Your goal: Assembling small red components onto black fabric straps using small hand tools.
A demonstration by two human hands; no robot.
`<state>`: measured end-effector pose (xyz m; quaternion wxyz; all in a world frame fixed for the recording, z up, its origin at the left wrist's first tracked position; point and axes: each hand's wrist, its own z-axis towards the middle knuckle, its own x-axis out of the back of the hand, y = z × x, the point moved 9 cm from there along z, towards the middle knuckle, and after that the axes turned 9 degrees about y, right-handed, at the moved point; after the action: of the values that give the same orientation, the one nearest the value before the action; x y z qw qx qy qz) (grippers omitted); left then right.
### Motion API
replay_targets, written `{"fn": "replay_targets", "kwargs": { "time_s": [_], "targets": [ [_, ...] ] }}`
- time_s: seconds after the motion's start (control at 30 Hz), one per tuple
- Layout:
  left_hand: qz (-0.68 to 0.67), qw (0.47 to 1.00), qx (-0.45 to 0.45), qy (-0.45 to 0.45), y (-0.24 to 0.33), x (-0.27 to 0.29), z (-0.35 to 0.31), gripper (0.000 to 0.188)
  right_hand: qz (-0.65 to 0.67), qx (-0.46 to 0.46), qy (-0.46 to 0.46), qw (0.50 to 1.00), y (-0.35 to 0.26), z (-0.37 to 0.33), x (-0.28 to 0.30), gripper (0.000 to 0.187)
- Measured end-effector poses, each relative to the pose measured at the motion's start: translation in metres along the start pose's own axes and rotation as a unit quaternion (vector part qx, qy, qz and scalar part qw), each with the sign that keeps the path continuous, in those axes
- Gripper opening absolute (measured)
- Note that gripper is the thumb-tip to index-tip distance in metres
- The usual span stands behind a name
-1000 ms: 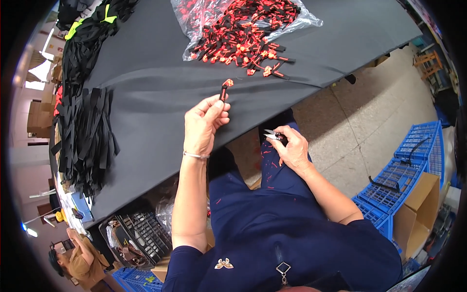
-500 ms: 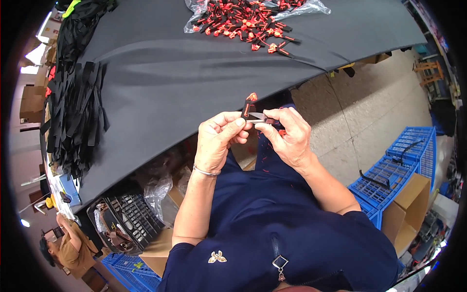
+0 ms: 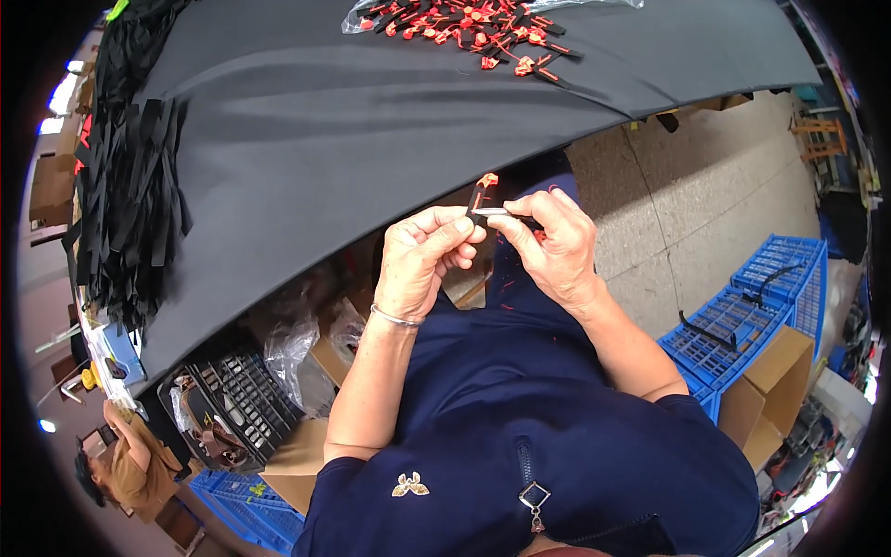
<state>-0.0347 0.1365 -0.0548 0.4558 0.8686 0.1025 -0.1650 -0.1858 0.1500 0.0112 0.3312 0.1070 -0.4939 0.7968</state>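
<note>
Between thumb and fingers, my left hand [image 3: 419, 258] pinches a short black strap piece [image 3: 478, 197] with red lettering and a red cord bundle at its upper end. My right hand [image 3: 559, 246] is closed on small thread snips [image 3: 491, 212]. Their silver blades are together and point left, touching or almost touching the strap. A bit of red shows under my right fingers. Beyond both hands, a pile of similar black and red strap pieces [image 3: 483, 35] lies on the dark-covered table [image 3: 306, 139].
Bundled black straps [image 3: 130, 213] hang over the table's left side. Blue plastic crates [image 3: 742, 320] and an open cardboard box [image 3: 770, 390] stand at right. A black crate [image 3: 246, 408] and clear plastic bag [image 3: 297, 357] are at lower left. Another person [image 3: 130, 459] is farther left.
The snips' blades, spread around the strap before, have come together. Both hands still hold the same things. The view has shifted slightly.
</note>
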Motion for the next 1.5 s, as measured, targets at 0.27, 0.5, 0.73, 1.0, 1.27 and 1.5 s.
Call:
{"fn": "replay_targets", "kwargs": {
  "time_s": [0.27, 0.5, 0.73, 1.0, 1.27, 1.5],
  "targets": [
    [-0.018, 1.000, -0.002, -0.003, -0.009, 0.004, 0.002, 0.017, -0.008, -0.004, -0.004, 1.000, 0.007, -0.003, -0.006, 0.017],
    [0.220, 0.964, -0.137, 0.054, 0.002, 0.001, -0.007, 0.013, 0.253, -0.339, -0.053, 0.905, 0.056, -0.018, -0.030, 0.024],
    [0.410, 0.833, -0.363, 0.082, 0.023, -0.016, -0.025, 0.011, 0.341, -0.384, -0.124, 0.849, 0.061, -0.029, -0.052, 0.015],
    [0.033, 0.999, 0.013, 0.016, -0.034, 0.008, 0.007, 0.020, 0.362, -0.363, -0.100, 0.853, 0.064, -0.032, -0.050, 0.012],
    [-0.097, 0.993, 0.062, 0.012, -0.051, 0.007, 0.010, 0.010, 0.308, -0.378, -0.088, 0.869, 0.065, -0.033, -0.046, 0.023],
    [-0.067, 0.996, 0.000, 0.057, -0.044, 0.014, 0.014, 0.010, 0.158, -0.303, -0.031, 0.939, 0.055, -0.031, -0.006, 0.021]
  ]
}}
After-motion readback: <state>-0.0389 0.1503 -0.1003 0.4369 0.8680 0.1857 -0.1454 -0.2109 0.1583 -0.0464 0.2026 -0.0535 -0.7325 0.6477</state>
